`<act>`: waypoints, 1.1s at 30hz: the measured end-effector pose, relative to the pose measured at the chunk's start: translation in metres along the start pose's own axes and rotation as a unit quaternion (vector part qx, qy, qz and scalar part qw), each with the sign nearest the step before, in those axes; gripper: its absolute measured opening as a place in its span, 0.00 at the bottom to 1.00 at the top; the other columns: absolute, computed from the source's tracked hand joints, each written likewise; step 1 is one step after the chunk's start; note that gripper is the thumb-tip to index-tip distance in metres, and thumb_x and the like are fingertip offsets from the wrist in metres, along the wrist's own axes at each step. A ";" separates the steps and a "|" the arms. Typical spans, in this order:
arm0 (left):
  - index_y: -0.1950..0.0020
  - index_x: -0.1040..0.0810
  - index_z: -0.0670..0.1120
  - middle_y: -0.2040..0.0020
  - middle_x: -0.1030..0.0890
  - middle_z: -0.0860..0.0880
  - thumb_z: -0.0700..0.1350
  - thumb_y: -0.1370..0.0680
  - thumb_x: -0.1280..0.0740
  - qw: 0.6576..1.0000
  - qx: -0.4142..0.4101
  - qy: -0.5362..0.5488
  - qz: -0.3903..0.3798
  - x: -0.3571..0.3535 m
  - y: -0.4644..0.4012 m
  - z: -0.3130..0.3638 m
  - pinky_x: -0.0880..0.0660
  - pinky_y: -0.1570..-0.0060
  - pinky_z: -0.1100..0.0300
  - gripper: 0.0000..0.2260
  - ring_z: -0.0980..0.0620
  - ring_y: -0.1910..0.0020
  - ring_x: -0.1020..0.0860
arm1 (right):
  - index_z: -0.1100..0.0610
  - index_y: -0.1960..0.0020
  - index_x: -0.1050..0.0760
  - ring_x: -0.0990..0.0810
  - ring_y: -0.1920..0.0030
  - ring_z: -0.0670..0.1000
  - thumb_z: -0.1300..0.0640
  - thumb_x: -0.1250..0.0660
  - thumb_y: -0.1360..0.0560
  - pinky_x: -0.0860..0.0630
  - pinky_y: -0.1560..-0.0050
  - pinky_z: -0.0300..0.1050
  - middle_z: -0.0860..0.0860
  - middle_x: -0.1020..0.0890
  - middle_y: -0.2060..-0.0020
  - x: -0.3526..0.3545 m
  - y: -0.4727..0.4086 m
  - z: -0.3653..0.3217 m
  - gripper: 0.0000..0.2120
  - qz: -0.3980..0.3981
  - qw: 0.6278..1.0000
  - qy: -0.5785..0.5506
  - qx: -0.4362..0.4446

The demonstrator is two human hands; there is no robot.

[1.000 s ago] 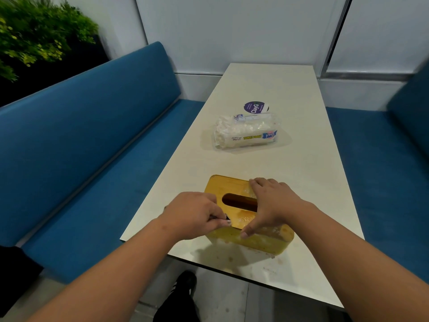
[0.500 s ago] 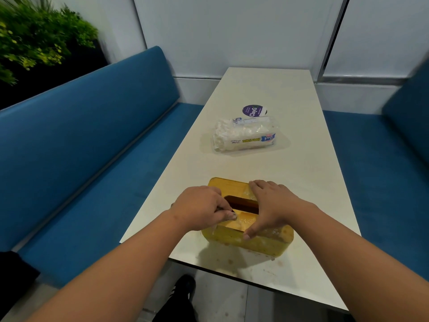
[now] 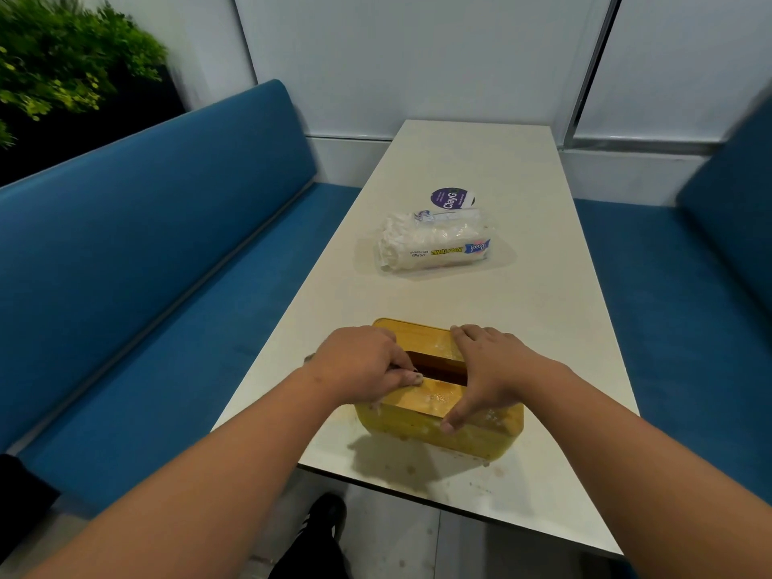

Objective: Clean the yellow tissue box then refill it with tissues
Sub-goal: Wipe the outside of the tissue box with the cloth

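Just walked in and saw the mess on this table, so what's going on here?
A person has both hands on a grimy yellow tissue box at the near end of the table. The left hand grips its lid by the slot; the right hand lies across the top, thumb down the front. A sealed pack of paper towels lies untouched farther along, with a round purple sticker beyond it.

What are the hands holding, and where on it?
Both hold the yellow tissue box. The left hand grips the lid's left end, thumb at the slot; the right hand spans the right end, thumb on the near side.
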State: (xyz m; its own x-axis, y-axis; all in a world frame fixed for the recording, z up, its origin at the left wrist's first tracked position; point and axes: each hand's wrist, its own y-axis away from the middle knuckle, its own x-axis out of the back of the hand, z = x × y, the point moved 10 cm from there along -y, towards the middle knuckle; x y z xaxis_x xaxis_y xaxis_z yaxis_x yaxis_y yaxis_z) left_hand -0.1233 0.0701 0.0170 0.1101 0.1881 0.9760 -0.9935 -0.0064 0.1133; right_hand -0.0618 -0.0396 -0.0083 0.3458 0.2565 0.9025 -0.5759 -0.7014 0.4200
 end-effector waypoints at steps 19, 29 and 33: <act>0.43 0.18 0.62 0.57 0.25 0.59 0.65 0.23 0.38 0.998 -0.051 0.035 0.024 -0.004 0.016 0.018 0.29 0.60 0.59 0.15 0.60 0.58 0.28 | 0.56 0.20 0.58 0.47 0.23 0.55 0.25 0.27 0.46 0.46 0.24 0.54 0.51 0.49 0.21 -0.001 0.001 0.000 0.69 0.001 1.000 0.001 0.002; 0.43 0.17 0.62 0.57 0.25 0.59 0.64 0.23 0.37 0.999 -0.037 0.033 0.019 0.000 0.015 0.017 0.28 0.59 0.59 0.15 0.58 0.56 0.24 | 0.55 0.20 0.58 0.47 0.23 0.55 0.25 0.28 0.46 0.46 0.24 0.54 0.50 0.48 0.22 -0.002 0.000 0.001 0.69 0.003 1.000 -0.003 0.007; 0.45 0.16 0.61 0.58 0.25 0.59 0.63 0.23 0.35 0.998 -0.036 0.052 0.002 -0.004 0.017 0.019 0.28 0.60 0.59 0.13 0.59 0.57 0.26 | 0.56 0.20 0.58 0.46 0.23 0.55 0.25 0.28 0.46 0.46 0.24 0.54 0.51 0.48 0.22 -0.003 0.000 0.001 0.69 0.005 1.000 -0.003 0.007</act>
State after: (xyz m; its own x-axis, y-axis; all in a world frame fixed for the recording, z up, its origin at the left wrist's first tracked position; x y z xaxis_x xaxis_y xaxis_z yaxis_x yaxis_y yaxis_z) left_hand -0.1397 0.0501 0.0183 0.1060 0.2882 0.9517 -0.9938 0.0621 0.0919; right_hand -0.0615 -0.0409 -0.0110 0.3440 0.2464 0.9061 -0.5688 -0.7130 0.4099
